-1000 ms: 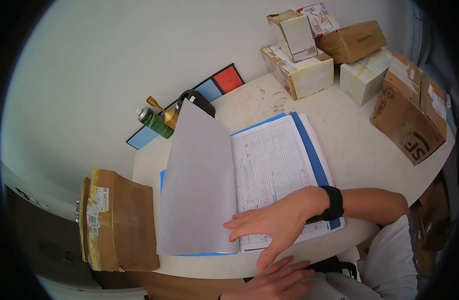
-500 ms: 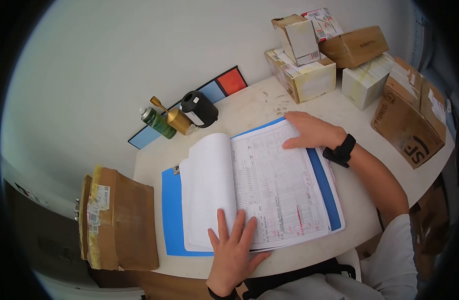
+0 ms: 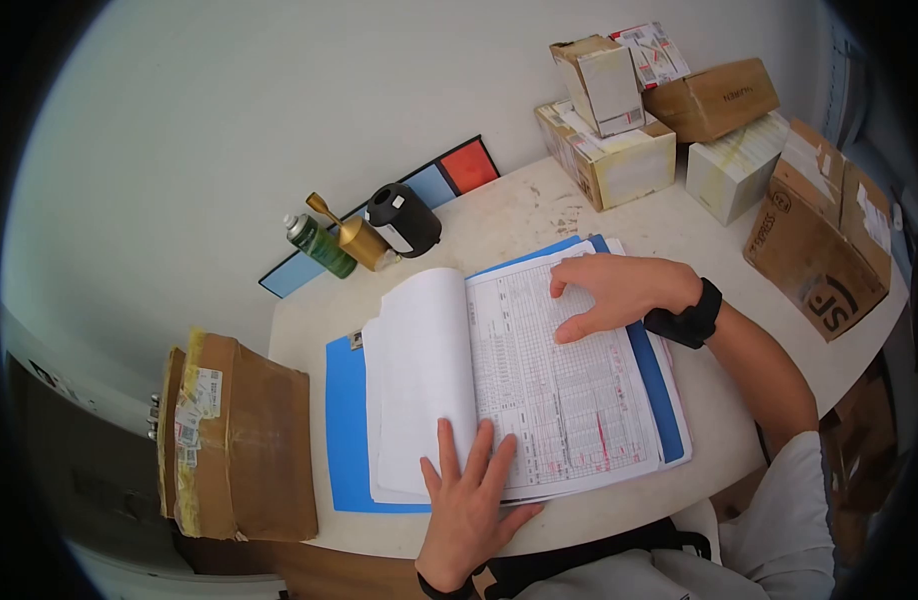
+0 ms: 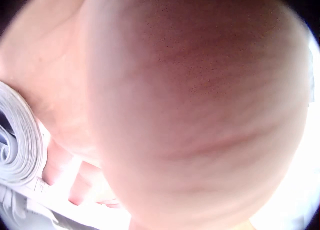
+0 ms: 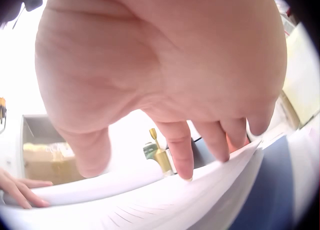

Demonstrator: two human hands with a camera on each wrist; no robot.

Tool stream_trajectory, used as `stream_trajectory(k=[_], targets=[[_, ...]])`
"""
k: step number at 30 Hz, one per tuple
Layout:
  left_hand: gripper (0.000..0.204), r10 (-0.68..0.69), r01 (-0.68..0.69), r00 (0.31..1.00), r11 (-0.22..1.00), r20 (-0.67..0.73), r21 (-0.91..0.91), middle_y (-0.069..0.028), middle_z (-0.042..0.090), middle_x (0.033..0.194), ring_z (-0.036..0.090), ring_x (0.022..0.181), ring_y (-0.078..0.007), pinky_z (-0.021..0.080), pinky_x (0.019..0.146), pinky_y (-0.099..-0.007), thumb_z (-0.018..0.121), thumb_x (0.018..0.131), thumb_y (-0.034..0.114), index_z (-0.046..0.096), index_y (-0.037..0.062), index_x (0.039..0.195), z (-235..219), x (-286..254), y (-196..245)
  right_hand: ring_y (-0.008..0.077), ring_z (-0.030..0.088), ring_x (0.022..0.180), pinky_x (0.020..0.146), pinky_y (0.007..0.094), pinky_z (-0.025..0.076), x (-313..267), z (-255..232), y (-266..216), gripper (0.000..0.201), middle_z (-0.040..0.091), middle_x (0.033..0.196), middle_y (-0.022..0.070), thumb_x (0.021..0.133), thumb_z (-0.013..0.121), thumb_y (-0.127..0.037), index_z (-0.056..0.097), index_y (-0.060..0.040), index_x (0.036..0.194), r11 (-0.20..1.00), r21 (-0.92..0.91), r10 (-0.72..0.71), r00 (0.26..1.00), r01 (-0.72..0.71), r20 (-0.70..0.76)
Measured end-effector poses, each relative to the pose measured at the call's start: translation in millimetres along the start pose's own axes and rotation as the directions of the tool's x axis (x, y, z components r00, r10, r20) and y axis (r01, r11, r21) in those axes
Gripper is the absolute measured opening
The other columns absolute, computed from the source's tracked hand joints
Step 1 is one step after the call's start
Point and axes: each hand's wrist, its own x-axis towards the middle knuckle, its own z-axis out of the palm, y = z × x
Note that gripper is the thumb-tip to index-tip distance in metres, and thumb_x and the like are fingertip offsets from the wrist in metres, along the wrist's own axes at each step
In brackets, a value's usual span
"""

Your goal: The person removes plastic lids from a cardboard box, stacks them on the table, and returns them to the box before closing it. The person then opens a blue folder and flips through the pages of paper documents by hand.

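Observation:
A thick stack of printed form sheets lies in a blue clip folder, its turned pages curling over to the left. My left hand rests with spread, straight fingers across the lower end of that curl and the form beside it. Over the upper right of the top sheet is my right hand, thumb apart from the bent fingers. In the right wrist view its fingertips come down at the paper, with nothing gripped between thumb and fingers. A metal clip shows at the folder's left side.
Behind the folder stand a green spray can, a gold-coloured pot with a handle and a black cylinder. A cardboard box stands at the left; several stacked cartons and a brown SF box fill the right back.
The raised sheet has gone down to the left as a curl. My left hand has moved onto it; my right hand went to the top right, then slid slightly down and left.

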Motion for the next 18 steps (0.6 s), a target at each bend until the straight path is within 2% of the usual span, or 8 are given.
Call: stream_trajectory(k=[2, 3, 5, 8, 13, 15, 17, 18], targets=[[0.090, -0.021, 0.021, 1.000, 1.000, 0.005, 0.007, -0.0198, 0.036, 0.165, 0.008, 0.156, -0.0563, 0.023, 0.106, -0.0861, 0.090, 0.075, 0.046, 0.053, 0.0095, 0.149, 0, 0, 1, 0.0419, 0.046, 0.142, 0.117, 0.0433, 0.039, -6, -5, -16, 0.082, 0.052, 0.145, 0.0329, 0.091, 0.075, -0.051, 0.049, 0.0056, 0.145, 0.959, 0.266, 0.068, 0.991, -0.096, 0.113], [0.090, -0.020, 0.020, 1.000, 1.000, 0.004, 0.016, -0.0201, 0.036, 0.165, 0.008, 0.156, -0.0562, 0.023, 0.106, -0.0860, 0.090, 0.075, 0.047, 0.053, 0.0094, 0.149, 1, 0, 1, 0.0419, 0.046, 0.142, 0.117, 0.0433, 0.039, -3, -1, -11, 0.082, 0.052, 0.145, 0.0329, 0.091, 0.075, -0.051, 0.049, 0.0056, 0.145, 0.959, 0.267, 0.066, 0.991, -0.095, 0.113], [0.091, -0.021, 0.021, 1.000, 0.999, 0.002, 0.027, -0.0204, 0.036, 0.164, 0.008, 0.156, -0.0562, 0.023, 0.107, -0.0858, 0.090, 0.075, 0.048, 0.053, 0.0094, 0.149, 0, -1, 3, 0.0401, 0.053, 0.135, 0.111, 0.0414, 0.045, 11, 18, 14, 0.083, 0.056, 0.142, 0.0306, 0.092, 0.073, -0.053, 0.049, 0.0064, 0.145, 0.994, 0.104, 0.061, 0.969, -0.037, -0.238], [0.091, -0.021, 0.021, 0.999, 1.000, -0.024, -0.001, -0.0214, 0.040, 0.162, 0.010, 0.155, -0.0568, 0.023, 0.107, -0.0851, 0.090, 0.072, 0.050, 0.056, 0.0089, 0.146, -4, 0, 5, 0.0401, 0.056, 0.133, 0.110, 0.0416, 0.046, 25, 31, 54, 0.084, 0.058, 0.140, 0.0303, 0.095, 0.067, -0.056, 0.048, 0.0080, 0.146, 0.986, 0.111, 0.151, 0.949, -0.124, -0.277], [0.085, -0.026, 0.030, 0.997, 0.998, -0.076, 0.049, -0.0237, 0.049, 0.154, 0.017, 0.153, -0.0580, 0.021, 0.112, -0.0816, 0.091, 0.070, 0.053, 0.063, 0.0088, 0.137, -5, 7, 12, 0.0396, 0.060, 0.127, 0.107, 0.0408, 0.048, 19, 18, 67, 0.084, 0.060, 0.139, 0.0312, 0.099, 0.060, -0.061, 0.046, 0.0062, 0.148, 0.953, 0.254, 0.214, 0.961, -0.166, -0.174], [0.084, 0.011, -0.007, 0.995, 0.999, -0.101, 0.042, -0.0241, 0.050, 0.153, 0.020, 0.153, -0.0565, 0.019, 0.113, -0.0806, 0.091, 0.069, 0.053, 0.064, 0.0099, 0.136, -3, 11, 10, 0.0398, 0.062, 0.126, 0.105, 0.0395, 0.049, 15, 14, 61, 0.092, 0.060, 0.139, 0.0319, 0.094, 0.061, -0.068, 0.049, 0.0066, 0.146, 0.943, 0.286, 0.221, 0.964, -0.172, -0.147], [0.085, 0.034, -0.031, 0.997, 0.998, -0.063, 0.062, -0.0240, 0.050, 0.153, 0.022, 0.154, -0.0538, 0.017, 0.114, -0.0809, 0.092, 0.068, 0.054, 0.064, 0.0106, 0.136, -11, 16, 13, 0.0401, 0.063, 0.124, 0.104, 0.0397, 0.050, 16, 17, 66, 0.092, 0.061, 0.138, 0.0316, 0.094, 0.062, -0.068, 0.049, 0.0062, 0.147, 0.952, 0.269, 0.194, 0.968, -0.147, -0.158], [0.086, 0.077, -0.074, 0.996, 0.996, -0.052, 0.059, -0.0247, 0.048, 0.150, 0.024, 0.152, -0.0544, 0.016, 0.107, -0.0858, 0.090, 0.070, 0.056, 0.062, 0.0097, 0.137, -10, 17, 13, 0.0400, 0.062, 0.126, 0.105, 0.0397, 0.050, 16, 17, 66, 0.093, 0.060, 0.139, 0.0316, 0.094, 0.063, -0.068, 0.048, 0.0062, 0.147, 0.947, 0.291, 0.185, 0.970, -0.134, -0.157]])
